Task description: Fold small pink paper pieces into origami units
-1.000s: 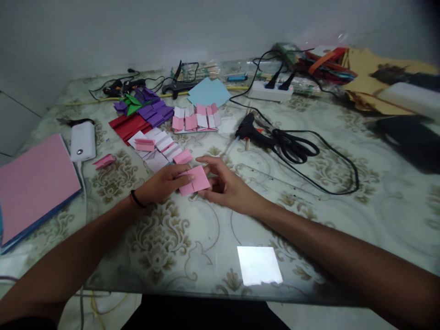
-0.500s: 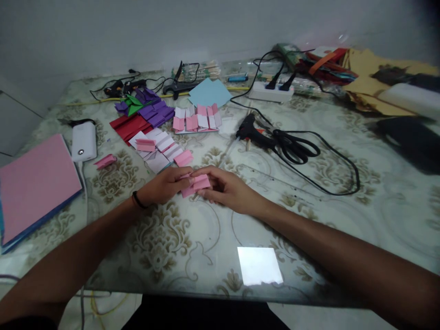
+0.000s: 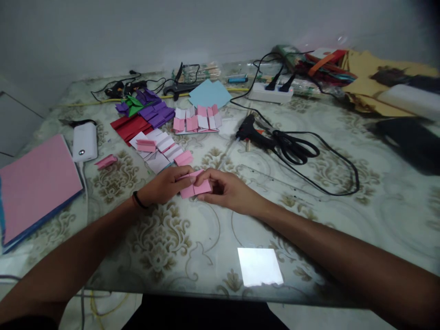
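Note:
Both my hands hold one small folded pink paper (image 3: 202, 186) just above the patterned table, near its middle. My left hand (image 3: 167, 184) pinches its left side, thumb on top. My right hand (image 3: 228, 190) grips the right side, with fingers at the top edge and the thumb below. Creases run across the paper, and it lies fairly flat between the fingers. Just beyond my left hand are folded white and pink paper pieces (image 3: 160, 149). A single folded pink piece (image 3: 106, 161) lies to the left.
A black glue gun (image 3: 254, 133) and black scissors (image 3: 297, 146) lie to the right with a looping cable. Behind are a white power strip (image 3: 271, 94), light blue paper (image 3: 210, 93) and folded purple paper (image 3: 156, 113). At left are a white power bank (image 3: 85, 142) and pink sheets (image 3: 37, 183).
The pink paper's raised fold has been spread flatter, so more of its face shows. My right fingers have shifted slightly over its top edge.

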The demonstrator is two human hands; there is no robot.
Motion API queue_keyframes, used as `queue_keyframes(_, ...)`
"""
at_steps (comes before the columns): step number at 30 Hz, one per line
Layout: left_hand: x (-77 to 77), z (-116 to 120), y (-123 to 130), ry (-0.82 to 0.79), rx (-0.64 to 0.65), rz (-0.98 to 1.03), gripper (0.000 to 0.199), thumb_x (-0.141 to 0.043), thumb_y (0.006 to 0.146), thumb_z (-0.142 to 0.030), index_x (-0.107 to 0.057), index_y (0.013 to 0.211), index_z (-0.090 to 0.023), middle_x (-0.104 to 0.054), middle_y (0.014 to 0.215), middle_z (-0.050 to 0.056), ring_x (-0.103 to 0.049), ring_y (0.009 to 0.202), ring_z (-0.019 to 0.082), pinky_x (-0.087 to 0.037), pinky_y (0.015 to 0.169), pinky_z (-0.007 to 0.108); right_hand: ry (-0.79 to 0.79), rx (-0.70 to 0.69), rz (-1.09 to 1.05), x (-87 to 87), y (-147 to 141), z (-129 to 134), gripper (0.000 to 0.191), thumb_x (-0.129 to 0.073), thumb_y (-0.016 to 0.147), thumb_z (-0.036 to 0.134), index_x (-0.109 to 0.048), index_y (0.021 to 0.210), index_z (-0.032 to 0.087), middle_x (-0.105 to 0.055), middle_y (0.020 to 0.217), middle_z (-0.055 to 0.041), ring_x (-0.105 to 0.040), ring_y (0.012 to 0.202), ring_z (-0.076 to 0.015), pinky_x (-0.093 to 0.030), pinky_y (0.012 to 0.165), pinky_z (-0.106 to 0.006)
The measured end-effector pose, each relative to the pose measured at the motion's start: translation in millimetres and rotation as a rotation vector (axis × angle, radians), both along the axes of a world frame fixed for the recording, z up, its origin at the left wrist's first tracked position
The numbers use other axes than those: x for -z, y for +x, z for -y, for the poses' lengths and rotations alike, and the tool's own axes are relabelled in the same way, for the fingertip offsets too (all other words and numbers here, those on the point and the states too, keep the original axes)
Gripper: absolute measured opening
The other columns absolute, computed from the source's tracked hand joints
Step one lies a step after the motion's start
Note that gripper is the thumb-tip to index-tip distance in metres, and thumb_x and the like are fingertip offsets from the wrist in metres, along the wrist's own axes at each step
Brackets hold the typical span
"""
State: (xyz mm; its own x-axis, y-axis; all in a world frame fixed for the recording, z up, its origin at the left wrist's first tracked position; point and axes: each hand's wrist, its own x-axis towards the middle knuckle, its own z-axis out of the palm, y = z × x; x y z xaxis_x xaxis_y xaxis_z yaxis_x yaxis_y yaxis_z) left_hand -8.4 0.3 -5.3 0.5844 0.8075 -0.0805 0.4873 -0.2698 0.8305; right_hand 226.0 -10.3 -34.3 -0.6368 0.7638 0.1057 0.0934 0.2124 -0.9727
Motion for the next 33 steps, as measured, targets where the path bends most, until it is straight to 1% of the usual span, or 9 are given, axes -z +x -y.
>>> queue_keyframes(7,0.6,-0.2,0.2,0.019,0.002,-0.005,0.033,-0.051,0.099,-0.044,-0.059,0.083,-0.016,-0.048,0.071,-0.004,-0.045,0.067,0.010,-0.035,0.065,0.025,0.019,0.014,0.021,-0.2,0.2,0.4,0.025,-0.074,0.093,0.039,-0.066,0.106,0.019,-0.051,0.072,0.0055,-0.040,0.060,-0.0088,-0.032,0.056,-0.022)
queue_keyframes(12,-1.2,0.3,1.0,0.017,-0.013,0.001,0.030,-0.053,0.097,-0.042,-0.061,0.084,-0.016,-0.051,0.072,-0.004,-0.046,0.068,0.011,-0.035,0.065,0.024,-0.022,0.000,-0.001,0.4,0.1,1.7,0.021,-0.069,0.098,0.034,-0.063,0.110,0.018,-0.053,0.067,0.0067,-0.048,0.057,-0.0082,-0.036,0.055,-0.020)
queue_keyframes(17,-1.4,1.2,0.6,-0.008,-0.023,0.015,0.035,-0.056,0.097,-0.046,-0.059,0.080,-0.015,-0.047,0.070,-0.004,-0.044,0.067,0.010,-0.034,0.064,0.024,-0.121,-0.009,-0.115,1.4,-2.5,3.3,0.033,-0.067,0.098,0.030,-0.051,0.125,0.021,-0.051,0.077,0.0082,-0.054,0.058,-0.0068,-0.044,0.055,-0.019)
queue_keyframes(22,-1.4,0.9,1.1,-0.025,0.012,0.044,0.035,-0.058,0.097,-0.045,-0.059,0.079,-0.015,-0.048,0.069,-0.004,-0.044,0.065,0.009,-0.034,0.063,0.024,-0.133,0.031,-0.125,0.3,-3.1,3.2,0.044,-0.069,0.096,0.028,-0.046,0.133,0.023,-0.049,0.081,0.0081,-0.057,0.056,-0.0065,-0.043,0.050,-0.019)
queue_keyframes(25,-1.5,0.5,1.0,-0.022,0.024,0.050,0.035,-0.058,0.097,-0.045,-0.060,0.079,-0.015,-0.050,0.068,-0.004,-0.044,0.065,0.009,-0.034,0.062,0.023,-0.116,0.020,-0.100,0.9,-1.9,2.4,0.033,-0.066,0.099,0.031,-0.051,0.126,0.022,-0.054,0.080,0.0068,-0.058,0.056,-0.0071,-0.041,0.050,-0.019)
queue_keyframes(27,-1.4,0.5,1.1,-0.009,0.018,0.041,0.036,-0.059,0.097,-0.046,-0.060,0.079,-0.015,-0.048,0.067,-0.005,-0.043,0.064,0.009,-0.033,0.061,0.023,-0.109,0.003,-0.074,1.6,-0.9,2.0,0.021,-0.062,0.103,0.033,-0.053,0.117,0.020,-0.056,0.074,0.0064,-0.056,0.056,-0.0075,-0.041,0.051,-0.019)
queue_keyframes(29,-1.2,0.5,1.5,0.004,0.005,0.026,0.036,-0.059,0.097,-0.047,-0.060,0.078,-0.015,-0.048,0.066,-0.005,-0.044,0.064,0.009,-0.033,0.061,0.023,-0.106,-0.007,-0.063,2.1,-0.4,1.9,0.017,-0.056,0.106,0.035,-0.054,0.115,0.020,-0.057,0.067,0.0067,-0.054,0.054,-0.0077,-0.040,0.051,-0.019)
queue_keyframes(31,-1.0,0.6,2.1,0.006,-0.020,0.022,0.035,-0.058,0.097,-0.046,-0.061,0.081,-0.015,-0.052,0.069,-0.004,-0.047,0.065,0.010,-0.036,0.062,0.023,-0.106,-0.003,-0.076,2.2,-0.5,2.0,0.019,-0.056,0.106,0.033,-0.053,0.120,0.020,-0.058,0.067,0.0071,-0.053,0.053,-0.0077,-0.040,0.051,-0.018)
queue_keyframes(33,-0.5,0.6,2.5,0.002,-0.048,0.033,0.031,-0.057,0.097,-0.044,-0.063,0.087,-0.016,-0.057,0.074,-0.003,-0.052,0.068,0.011,-0.040,0.065,0.023,-0.116,0.010,-0.101,2.0,-1.3,2.5,0.031,-0.062,0.102,0.031,-0.051,0.129,0.021,-0.058,0.075,0.0066,-0.055,0.055,-0.0072,-0.041,0.051,-0.019)
